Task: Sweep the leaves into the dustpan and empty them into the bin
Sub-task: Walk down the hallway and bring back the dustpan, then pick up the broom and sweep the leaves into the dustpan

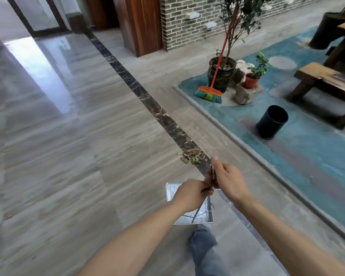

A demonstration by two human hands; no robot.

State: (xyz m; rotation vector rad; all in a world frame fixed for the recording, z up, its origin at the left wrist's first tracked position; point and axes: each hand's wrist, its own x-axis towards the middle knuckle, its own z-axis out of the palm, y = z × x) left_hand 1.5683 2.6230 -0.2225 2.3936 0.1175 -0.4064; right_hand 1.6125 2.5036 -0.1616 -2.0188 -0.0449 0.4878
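A metal dustpan (pixel 204 216) hangs low over the floor in front of my leg, and both hands hold its thin dark handle (pixel 214 175). My left hand (pixel 191 193) grips the lower part of the handle and my right hand (pixel 227 179) grips the top. A small pile of dry leaves (pixel 191 155) lies on the dark marble strip just beyond my hands. The black bin (pixel 272 122) stands on the blue floor area to the right. The orange broom (pixel 211 92) with teal bristles leans against a big plant pot.
The large dark plant pot (pixel 221 73) and a small red pot (pixel 251 80) on a stone stand at the back right. A wooden bench (pixel 325 82) and table stand at far right. A raised grey border (pixel 247 144) edges the blue area. A wooden pillar (pixel 145 24) rises behind.
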